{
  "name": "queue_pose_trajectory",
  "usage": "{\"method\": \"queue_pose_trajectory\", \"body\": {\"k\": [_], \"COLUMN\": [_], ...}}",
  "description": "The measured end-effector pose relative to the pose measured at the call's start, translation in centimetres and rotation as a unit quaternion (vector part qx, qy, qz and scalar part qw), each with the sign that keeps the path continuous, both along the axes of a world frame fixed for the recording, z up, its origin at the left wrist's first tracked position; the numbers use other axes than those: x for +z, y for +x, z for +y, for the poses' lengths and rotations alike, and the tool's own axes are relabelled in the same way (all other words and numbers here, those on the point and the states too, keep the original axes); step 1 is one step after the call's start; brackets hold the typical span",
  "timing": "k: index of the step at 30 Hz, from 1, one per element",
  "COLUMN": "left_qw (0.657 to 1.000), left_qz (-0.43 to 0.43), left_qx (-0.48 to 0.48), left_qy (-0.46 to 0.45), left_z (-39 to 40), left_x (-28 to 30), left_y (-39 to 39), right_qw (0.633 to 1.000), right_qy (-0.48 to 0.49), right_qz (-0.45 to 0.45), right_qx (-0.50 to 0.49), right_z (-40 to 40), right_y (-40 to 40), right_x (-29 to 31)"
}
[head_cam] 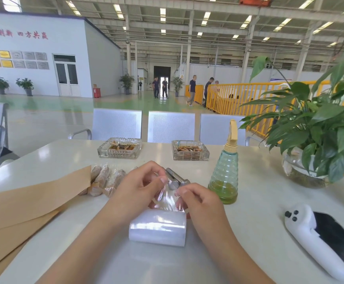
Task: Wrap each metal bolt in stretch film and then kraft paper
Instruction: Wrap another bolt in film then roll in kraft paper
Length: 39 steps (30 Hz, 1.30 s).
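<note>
Steel bolt (pixel 175 179) at 12 o'clock still bare; your left hand (pixel 140 185) and right hand (pixel 197 198) pinch stretch film (pixel 167 198). Wrapped bolts (pixel 105 180) at 10 o'clock; kraft paper (pixel 23 212) pending.

White table (pixel 259 171) with film roll (pixel 158 228), kraft paper (pixel 23 208), wrapped bolts (pixel 103 180), ashtrays (pixel 119 148), spray bottle (pixel 225 173).

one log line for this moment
step: film wrap | left hand: pinches stretch film | right hand: pinches film | bolt: bare | roll: on table
</note>
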<state>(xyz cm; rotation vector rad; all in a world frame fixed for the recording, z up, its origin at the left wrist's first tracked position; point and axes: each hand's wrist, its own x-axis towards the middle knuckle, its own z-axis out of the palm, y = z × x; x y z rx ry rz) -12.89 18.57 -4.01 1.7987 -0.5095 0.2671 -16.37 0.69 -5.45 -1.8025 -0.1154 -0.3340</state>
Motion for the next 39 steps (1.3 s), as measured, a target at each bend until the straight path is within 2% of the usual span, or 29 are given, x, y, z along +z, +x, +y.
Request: {"method": "queue_pose_trajectory", "body": {"k": [3, 8, 13, 17, 22, 26, 30, 32, 35, 39], "left_qw": [0.999, 0.999, 0.998, 0.99, 0.981, 0.988, 0.999, 1.0, 1.0, 1.0], "left_qz": [-0.024, -0.042, 0.008, 0.078, 0.084, 0.057, 0.011, 0.007, -0.011, -0.02], "left_qx": [0.028, 0.027, -0.02, -0.002, 0.013, 0.012, 0.026, 0.009, 0.005, 0.005], "left_qy": [0.024, 0.021, -0.067, -0.119, -0.173, -0.14, -0.015, 0.013, 0.008, -0.017], "left_z": [-0.1, -0.2, -0.1, 0.2, 0.5, -0.2, -0.9, -1.3, -1.5, -1.4], "left_x": [-0.3, -0.3, 0.3, 0.7, 1.0, 0.6, 0.0, -0.2, -0.4, -0.3], "left_y": [0.3, 0.3, 0.1, 0.3, 0.6, 0.4, 0.4, 0.4, 0.4, 0.5], "right_qw": [0.998, 0.992, 0.982, 0.971, 0.979, 0.982, 0.981, 0.984, 0.99, 0.989], "right_qy": [0.05, 0.059, 0.123, 0.178, 0.155, 0.149, 0.15, 0.127, 0.1, 0.128], "right_qz": [0.023, 0.068, 0.088, 0.121, 0.109, 0.096, 0.105, 0.099, 0.077, 0.056], "right_qx": [-0.021, 0.086, 0.114, 0.105, 0.079, 0.065, 0.064, 0.07, 0.063, 0.045], "right_z": [0.0, 0.5, 0.2, 0.2, 0.1, 0.1, 0.0, 0.1, 0.4, 0.3], "right_y": [0.4, 0.2, 0.1, 0.5, 1.0, 0.9, 0.8, 0.8, 1.0, 1.1], "right_x": [-0.1, -0.3, -0.1, -0.4, -0.5, -0.3, -0.2, -0.2, -0.1, -0.1]}}
